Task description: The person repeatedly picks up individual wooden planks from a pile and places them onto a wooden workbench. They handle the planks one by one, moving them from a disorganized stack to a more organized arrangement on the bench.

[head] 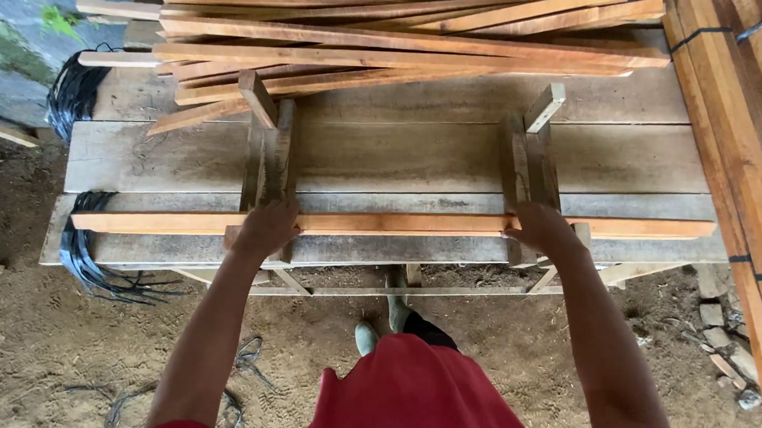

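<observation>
Left hand (265,229) and right hand (545,230) both closed over long orange-brown wooden slat (398,225) lying across grey plank workbench (401,155). Risk: slat slipping off upright wooden jig blocks (268,153); uneven push likely cause.

Your arms both stretched forward over tabletop (400,159) edge. Left hand (265,228) palm down, fingers curled. Right hand (541,230) likewise, well apart.
</observation>
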